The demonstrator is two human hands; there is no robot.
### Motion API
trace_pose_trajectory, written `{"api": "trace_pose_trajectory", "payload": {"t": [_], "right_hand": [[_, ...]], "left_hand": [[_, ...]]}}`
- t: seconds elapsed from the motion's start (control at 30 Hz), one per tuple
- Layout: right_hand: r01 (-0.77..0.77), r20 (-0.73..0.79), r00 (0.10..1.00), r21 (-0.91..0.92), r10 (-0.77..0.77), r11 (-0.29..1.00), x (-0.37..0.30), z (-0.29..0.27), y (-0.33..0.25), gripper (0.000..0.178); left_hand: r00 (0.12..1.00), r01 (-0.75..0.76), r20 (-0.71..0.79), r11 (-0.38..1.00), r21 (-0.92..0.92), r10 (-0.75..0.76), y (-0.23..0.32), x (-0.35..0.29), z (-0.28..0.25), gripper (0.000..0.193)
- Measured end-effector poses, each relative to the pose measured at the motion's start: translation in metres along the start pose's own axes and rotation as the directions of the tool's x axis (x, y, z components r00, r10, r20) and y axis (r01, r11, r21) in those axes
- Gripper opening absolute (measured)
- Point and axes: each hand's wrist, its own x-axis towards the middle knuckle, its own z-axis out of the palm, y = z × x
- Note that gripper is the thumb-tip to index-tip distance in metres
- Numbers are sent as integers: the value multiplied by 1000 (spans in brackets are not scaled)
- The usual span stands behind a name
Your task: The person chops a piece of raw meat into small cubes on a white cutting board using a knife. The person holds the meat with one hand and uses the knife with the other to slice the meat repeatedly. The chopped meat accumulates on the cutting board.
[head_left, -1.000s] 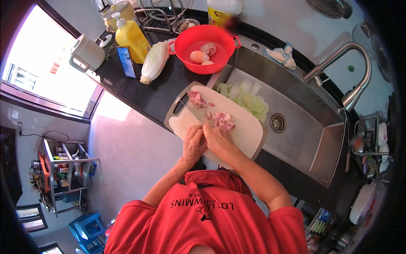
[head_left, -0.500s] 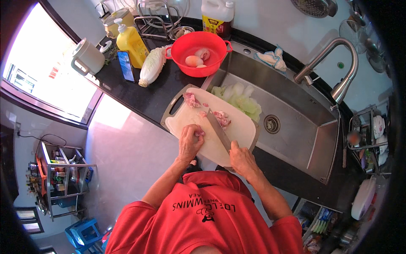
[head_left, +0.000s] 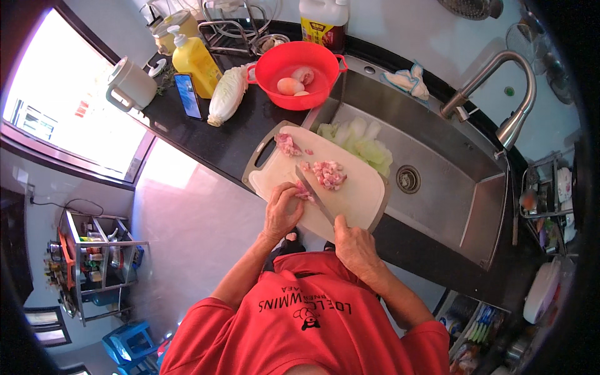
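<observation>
A cream cutting board [head_left: 364, 195] with a grey edge lies across the counter's front and the sink's near corner. My right hand [head_left: 356, 248] grips the handle of a kitchen knife [head_left: 319, 204], its blade slanting up and left over the board. The blade lies against a small piece of raw meat [head_left: 304, 190]. My left hand [head_left: 282, 211] presses that piece onto the board with bent fingers. Right of the blade sits a heap of chopped meat [head_left: 329, 175]. Another lump of meat [head_left: 288, 144] rests near the board's handle slot.
Behind the board stands a red basin [head_left: 270, 80] holding eggs and a pinkish piece. A Chinese cabbage [head_left: 227, 97], phone [head_left: 187, 96] and yellow pump bottle [head_left: 196, 67] stand to its left. Pale green leaves [head_left: 357, 142] lie in the steel sink [head_left: 431, 187], under a curved tap [head_left: 524, 81].
The knife has shifted left, from beside the chopped heap to the piece under my left fingers. More of the heap now shows. The whole view has moved slightly.
</observation>
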Motion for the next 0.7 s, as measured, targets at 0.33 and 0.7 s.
{"api": "trace_pose_trajectory", "payload": {"t": [0.33, 0.7], "right_hand": [[0, -106, 994, -237, -26, 972, 11, -3, 4, 11], [46, 10, 999, -47, -46, 998, 3, 5, -8, 7]], "left_hand": [[995, -91, 50, 994, 66, 88, -1, 7, 0, 25], [996, -60, 75, 997, 49, 56, -8, 6, -1, 23]]}}
